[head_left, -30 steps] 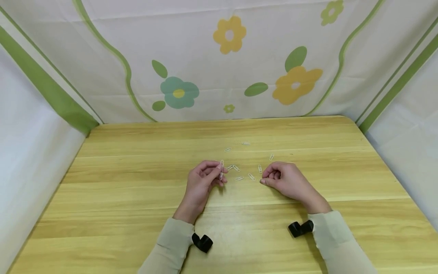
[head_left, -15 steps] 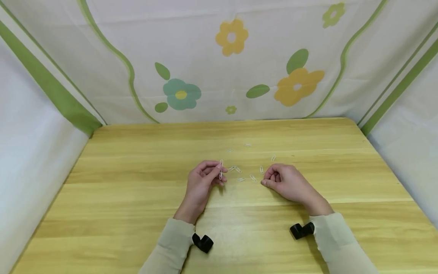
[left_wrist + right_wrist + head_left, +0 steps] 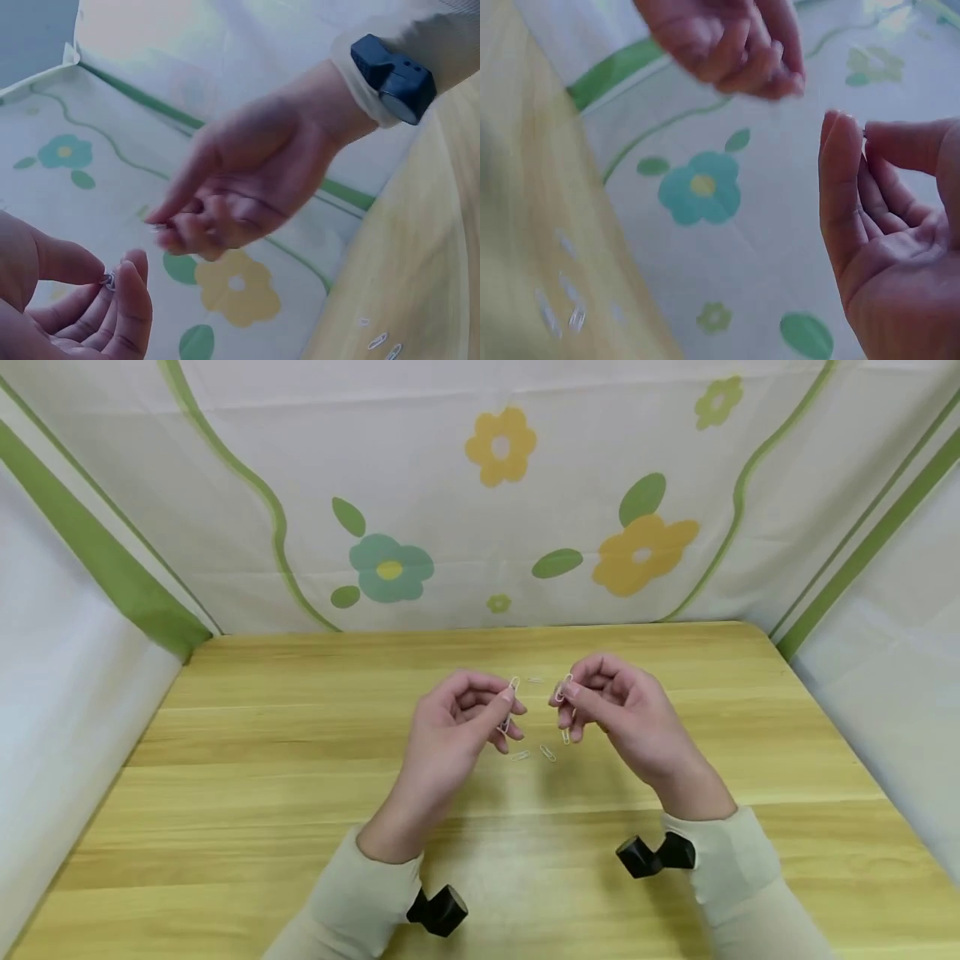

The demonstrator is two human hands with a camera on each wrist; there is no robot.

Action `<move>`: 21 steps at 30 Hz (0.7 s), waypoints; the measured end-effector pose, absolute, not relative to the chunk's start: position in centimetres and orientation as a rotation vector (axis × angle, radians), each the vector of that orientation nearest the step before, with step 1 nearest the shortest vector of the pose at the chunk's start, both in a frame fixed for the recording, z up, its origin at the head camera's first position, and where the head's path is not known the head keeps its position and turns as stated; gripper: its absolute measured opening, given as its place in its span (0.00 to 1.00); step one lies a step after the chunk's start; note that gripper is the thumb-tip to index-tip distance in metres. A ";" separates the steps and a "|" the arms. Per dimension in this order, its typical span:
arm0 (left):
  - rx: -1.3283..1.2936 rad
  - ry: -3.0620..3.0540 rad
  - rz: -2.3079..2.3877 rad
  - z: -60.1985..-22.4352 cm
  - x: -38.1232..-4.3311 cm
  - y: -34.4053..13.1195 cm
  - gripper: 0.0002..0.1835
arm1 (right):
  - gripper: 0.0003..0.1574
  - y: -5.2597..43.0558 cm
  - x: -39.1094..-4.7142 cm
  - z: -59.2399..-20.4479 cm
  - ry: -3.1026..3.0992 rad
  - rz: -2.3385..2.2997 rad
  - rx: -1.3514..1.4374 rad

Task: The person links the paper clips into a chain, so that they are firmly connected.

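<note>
My left hand [image 3: 456,722] pinches a white paper clip [image 3: 514,683] between thumb and fingers. Below it, partly behind the fingers, hangs a second paper clip [image 3: 506,724] that looks linked to it. Facing it, a short gap away, my right hand [image 3: 633,722] grips another paper clip [image 3: 564,687] by thumb and forefinger. Both hands are raised above the wooden table [image 3: 262,760]. From the left wrist view, a bit of metal clip [image 3: 109,280] shows at the left fingertips; the right wrist view mostly hides the right hand's clip.
Loose paper clips lie on the table under the hands, among them one paper clip [image 3: 547,752] near the middle and one paper clip [image 3: 536,680] farther back. A flower-patterned curtain [image 3: 427,485] borders the table's far edge. Each wrist carries a black camera.
My right hand has lifted off the table, now visibly with a paper clip, and moved away from me and slightly left. My left hand has risen a little with its clips.
</note>
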State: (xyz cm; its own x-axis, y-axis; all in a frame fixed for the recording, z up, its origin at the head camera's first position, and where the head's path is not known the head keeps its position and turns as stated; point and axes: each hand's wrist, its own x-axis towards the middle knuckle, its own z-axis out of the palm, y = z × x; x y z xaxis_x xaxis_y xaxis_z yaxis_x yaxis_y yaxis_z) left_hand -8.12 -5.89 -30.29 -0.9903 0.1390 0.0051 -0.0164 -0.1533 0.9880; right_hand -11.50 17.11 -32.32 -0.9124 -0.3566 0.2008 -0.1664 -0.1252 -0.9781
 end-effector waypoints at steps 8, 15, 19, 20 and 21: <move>0.071 1.981 2.300 -30.1 -8.2 -5.9 0.07 | 0.16 14.5 -11.0 -30.3 2.042 -2.284 -0.598; 0.129 2.002 2.285 -30.4 -7.8 -5.5 0.07 | 0.18 13.9 -11.3 -30.5 2.116 -2.276 -0.566; 0.144 2.014 2.286 -30.3 -7.8 -5.3 0.07 | 0.16 13.8 -11.6 -30.5 2.115 -2.299 -0.566; 0.136 2.012 2.291 -30.3 -7.8 -5.3 0.06 | 0.16 13.8 -11.7 -30.4 2.111 -2.305 -0.567; 0.125 2.009 2.296 -30.3 -7.8 -5.3 0.06 | 0.16 13.7 -11.8 -30.4 2.107 -2.310 -0.566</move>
State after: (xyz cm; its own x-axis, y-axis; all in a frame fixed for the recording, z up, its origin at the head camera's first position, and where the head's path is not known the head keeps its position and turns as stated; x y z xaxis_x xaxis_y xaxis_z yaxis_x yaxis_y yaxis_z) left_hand -7.82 -5.32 -30.28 -0.9928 0.1200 0.0038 -0.0121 -0.1318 0.9912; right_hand -11.83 13.72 -30.43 -0.9359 -0.2100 0.2827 -0.2622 -0.1204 -0.9575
